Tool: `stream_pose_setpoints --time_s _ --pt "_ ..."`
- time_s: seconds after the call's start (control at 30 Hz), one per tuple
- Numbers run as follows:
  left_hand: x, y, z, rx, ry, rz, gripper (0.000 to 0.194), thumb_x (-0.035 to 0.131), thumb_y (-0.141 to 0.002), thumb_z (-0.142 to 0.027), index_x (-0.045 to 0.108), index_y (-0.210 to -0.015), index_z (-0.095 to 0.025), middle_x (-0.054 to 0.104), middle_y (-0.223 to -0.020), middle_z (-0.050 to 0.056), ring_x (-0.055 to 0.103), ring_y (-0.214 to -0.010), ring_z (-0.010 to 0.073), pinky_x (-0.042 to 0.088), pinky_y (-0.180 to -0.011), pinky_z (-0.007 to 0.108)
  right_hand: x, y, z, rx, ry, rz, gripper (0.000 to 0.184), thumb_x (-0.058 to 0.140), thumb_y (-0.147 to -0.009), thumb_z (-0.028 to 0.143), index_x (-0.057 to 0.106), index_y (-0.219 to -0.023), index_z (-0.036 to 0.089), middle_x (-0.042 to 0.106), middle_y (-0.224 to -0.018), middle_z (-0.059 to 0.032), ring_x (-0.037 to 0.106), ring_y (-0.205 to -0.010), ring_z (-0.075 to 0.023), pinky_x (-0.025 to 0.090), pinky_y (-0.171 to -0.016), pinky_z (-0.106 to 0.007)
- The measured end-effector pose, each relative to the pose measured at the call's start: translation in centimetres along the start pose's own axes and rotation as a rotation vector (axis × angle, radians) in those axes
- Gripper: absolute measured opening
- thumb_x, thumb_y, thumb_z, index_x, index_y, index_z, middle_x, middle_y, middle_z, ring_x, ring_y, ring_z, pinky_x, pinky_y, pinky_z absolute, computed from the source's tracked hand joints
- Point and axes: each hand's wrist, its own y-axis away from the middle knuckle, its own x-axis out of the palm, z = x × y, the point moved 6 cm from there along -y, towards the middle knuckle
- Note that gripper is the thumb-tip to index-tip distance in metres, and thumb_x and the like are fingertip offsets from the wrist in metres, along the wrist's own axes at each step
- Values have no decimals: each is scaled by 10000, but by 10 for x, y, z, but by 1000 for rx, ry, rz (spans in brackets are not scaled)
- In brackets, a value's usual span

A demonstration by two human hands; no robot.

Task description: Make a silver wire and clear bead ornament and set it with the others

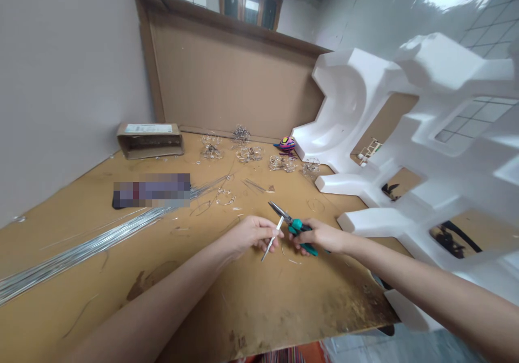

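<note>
In the head view my left hand (263, 233) pinches a short bundle of thin silvery wire (266, 249) that slants up toward the right. My right hand (314, 237) is wrapped round pliers (298, 226) with green and black handles. The jaws of the pliers point up and left, beside the upper end of the wire bundle; whether they grip it I cannot tell. Small wire offcuts (295, 261) lie on the brown tabletop (251, 309) near both hands. Beyond them is a bent wire ring (226, 196).
A long sheaf of straight wires (101, 239) lies at the left, by a blurred dark object (152, 190). Several coiled wire pieces (249, 154) sit at the back near an open cardboard box (151, 141). White foam packing (365, 185) stands along the right.
</note>
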Motion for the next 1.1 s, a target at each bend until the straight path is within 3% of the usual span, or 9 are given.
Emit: stream_pose_setpoints --time_s 0.2,0.37,0.63,0.87,1.1 --pt "-1 0 0 2 -18 -14 207 636 -687 -328 658 -765 -137 627 -612 2 577 -525 75 361 -475 169 -4 3 6 -72 332 -143 219 497 -758 348 496 -666 150 520 -546 10 473 -482 -97 383 -489 -219" --pt "2 0 -2 -6 -51 -21 224 639 -669 -346 647 -713 -127 620 -586 4 564 -503 79 376 -477 181 -8 5 8 -100 548 -249 214 470 -779 337 482 -660 160 510 -525 24 447 -485 -93 332 -480 -207" --pt "-2 -2 -3 21 -98 -71 259 631 -650 -369 633 -703 -116 614 -595 19 553 -499 88 388 -475 194 -10 -1 3 -94 509 -315 195 479 -757 333 451 -650 173 483 -516 33 413 -470 -85 313 -463 -203" --pt "-2 -3 -6 60 -193 -102 231 587 -689 -351 604 -639 -126 598 -577 16 535 -488 88 391 -471 198 -7 -12 3 1 240 -117 110 523 -665 257 472 -718 176 501 -599 23 473 -517 -100 398 -502 -212" --pt "2 -1 -6 75 -273 -111 243 548 -710 -335 574 -585 -129 572 -534 4 525 -469 89 393 -464 201 -12 -10 7 -57 555 -253 41 465 -665 210 466 -650 172 475 -549 36 413 -510 -89 313 -481 -198"
